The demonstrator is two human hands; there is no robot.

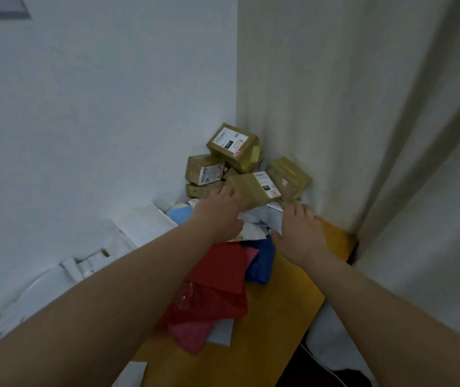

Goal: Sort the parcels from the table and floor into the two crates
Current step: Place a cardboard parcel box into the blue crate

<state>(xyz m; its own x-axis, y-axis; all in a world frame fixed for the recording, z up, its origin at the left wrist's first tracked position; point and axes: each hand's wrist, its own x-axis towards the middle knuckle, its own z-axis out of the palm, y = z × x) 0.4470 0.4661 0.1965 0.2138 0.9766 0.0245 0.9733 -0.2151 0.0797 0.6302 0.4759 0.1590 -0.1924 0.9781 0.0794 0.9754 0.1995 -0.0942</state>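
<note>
Several brown cardboard parcels are piled in the far corner of the wooden table (284,297). The nearest is a taped box with a white label (254,188). Behind it lie a labelled box on top (233,145), one at the left (203,169) and one at the right (289,175). My left hand (217,216) reaches out, and its fingertips touch the left side of the taped box. My right hand (297,233) hovers with straight fingers just below and to the right of that box, over white mailer bags (254,219). No crate is in view.
Soft parcels lie nearer on the table: red bags (217,277), a blue bag (261,261), a pink one (192,335) and white mailers (145,222) along the left wall. A curtain (391,135) hangs close on the right, past the table's edge.
</note>
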